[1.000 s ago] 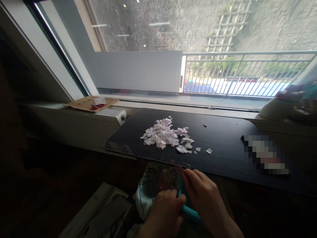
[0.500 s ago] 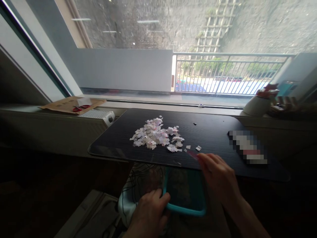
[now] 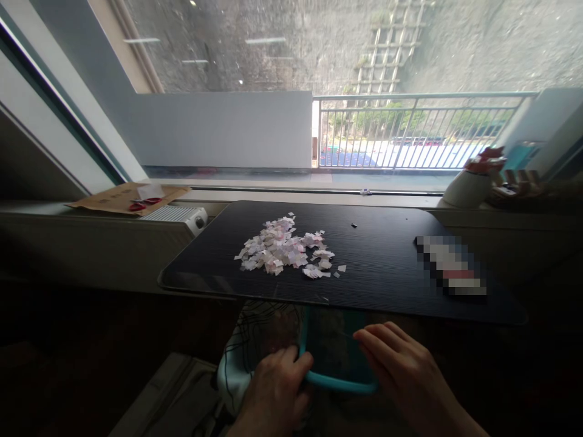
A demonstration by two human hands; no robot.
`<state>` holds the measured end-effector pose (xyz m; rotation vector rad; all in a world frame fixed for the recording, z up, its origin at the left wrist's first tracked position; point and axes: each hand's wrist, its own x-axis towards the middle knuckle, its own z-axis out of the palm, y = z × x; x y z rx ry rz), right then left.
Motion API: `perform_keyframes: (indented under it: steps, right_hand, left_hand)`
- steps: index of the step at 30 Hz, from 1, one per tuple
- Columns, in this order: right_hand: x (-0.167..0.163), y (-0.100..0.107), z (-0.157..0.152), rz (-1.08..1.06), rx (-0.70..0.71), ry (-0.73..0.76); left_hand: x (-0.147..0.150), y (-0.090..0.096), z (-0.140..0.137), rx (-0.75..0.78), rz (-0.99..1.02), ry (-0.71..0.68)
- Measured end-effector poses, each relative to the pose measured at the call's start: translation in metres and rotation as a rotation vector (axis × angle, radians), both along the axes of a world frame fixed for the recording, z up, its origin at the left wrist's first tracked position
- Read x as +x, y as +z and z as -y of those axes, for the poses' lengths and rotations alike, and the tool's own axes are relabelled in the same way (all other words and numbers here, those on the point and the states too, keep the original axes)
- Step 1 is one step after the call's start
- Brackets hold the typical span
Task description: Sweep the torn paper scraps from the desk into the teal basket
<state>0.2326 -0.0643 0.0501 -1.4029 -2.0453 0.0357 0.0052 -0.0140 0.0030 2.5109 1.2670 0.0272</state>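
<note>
My left hand is closed on the left rim of a teal-edged container below the table's front edge. Its inside is dark, and I cannot make out what lies in it. My right hand hovers over the container's right side, thumb and fingers pinched. A thin, pointed thing pokes out leftward from the fingertips, too faint to name. A loose heap of small paper pieces lies on the black table, with a few stray pieces to its right.
A blurred-out object lies at the table's right. Red-handled scissors rest on a brown envelope on the sill, beside a white radiator. A white pot stands at the right by the window.
My right hand has come down from the table edge to above the container. One paper piece that lay near its fingertips is gone from the table. My left hand stays on the rim.
</note>
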Motion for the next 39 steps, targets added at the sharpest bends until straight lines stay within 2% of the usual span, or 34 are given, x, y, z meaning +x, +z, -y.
perform_keyframes:
  steps: [3,7,12,16,22,29,34,39]
  right_hand:
    - [0.004,0.004,-0.007,-0.012,0.038,-0.038]
    - [0.018,0.010,-0.037,0.010,0.121,-0.186]
    - [0.017,0.008,-0.064,0.119,0.087,-0.327]
    - [0.009,0.006,-0.066,0.142,0.056,-0.316]
    - [0.008,0.008,-0.070,0.171,0.100,-0.361]
    - [-0.028,0.008,-0.065,0.089,0.011,-0.220]
    - [-0.033,0.008,-0.065,0.052,0.041,-0.223]
    - [-0.051,0.009,-0.048,0.015,0.003,-0.046]
  left_hand:
    - [-0.001,0.000,0.002,0.007,0.004,0.012]
    - [-0.001,-0.001,0.002,-0.001,-0.008,0.012]
    - [0.000,0.002,-0.001,-0.023,-0.035,-0.007]
    - [0.000,0.005,0.000,-0.004,-0.027,-0.011]
    - [-0.001,0.003,0.001,0.022,0.013,-0.012]
    - [0.001,0.003,0.002,0.040,0.005,-0.014]
    - [0.000,0.006,0.003,0.035,-0.007,-0.016]
    - [0.000,0.006,0.003,0.029,-0.010,0.000]
